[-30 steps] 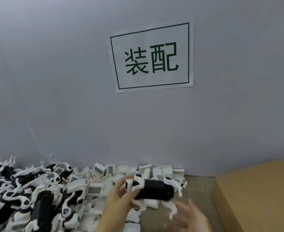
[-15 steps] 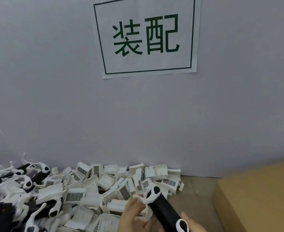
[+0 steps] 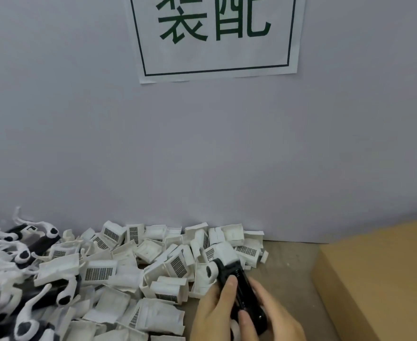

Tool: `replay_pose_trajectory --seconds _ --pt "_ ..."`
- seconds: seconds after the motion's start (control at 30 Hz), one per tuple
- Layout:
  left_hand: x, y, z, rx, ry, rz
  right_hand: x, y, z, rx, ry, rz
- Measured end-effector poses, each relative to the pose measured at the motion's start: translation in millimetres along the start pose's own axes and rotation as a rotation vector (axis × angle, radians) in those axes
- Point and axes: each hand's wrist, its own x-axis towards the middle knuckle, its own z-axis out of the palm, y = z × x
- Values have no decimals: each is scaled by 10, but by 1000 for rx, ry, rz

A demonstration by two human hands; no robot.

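A black oblong part with white clips (image 3: pixel 239 284) lies lengthwise between both hands at the bottom of the head view, its white far end pointing toward the wall. My left hand (image 3: pixel 215 313) grips its left side, thumb laid along the black body. My right hand (image 3: pixel 274 316) holds its near end, thumb on top. A white ribbed cover (image 3: pixel 223 252) sits at the part's far end; whether it is attached I cannot tell.
A heap of small white ribbed covers (image 3: pixel 153 262) spreads against the grey wall (image 3: pixel 202 156). Black parts with white hooks (image 3: pixel 25 254) pile up at left. A brown cardboard box (image 3: pixel 379 274) stands at right. A paper sign (image 3: pixel 215 35) hangs on the wall.
The black part has turned from crosswise to lengthwise, and both hands now grip it. The view has tilted down and moved closer to the wall.
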Motion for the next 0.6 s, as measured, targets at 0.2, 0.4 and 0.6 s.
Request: replay_pose_trajectory --seconds 0.2,0.4,0.6 --pt "75 -103 165 -242 185 186 -26 -114 -7 -199 -129 89" --pt "68 -154 227 -184 146 283 -18 -96 -26 -210 -114 171" --pt "44 -147 202 -46 144 335 17 -64 -122 -170 -152 201"
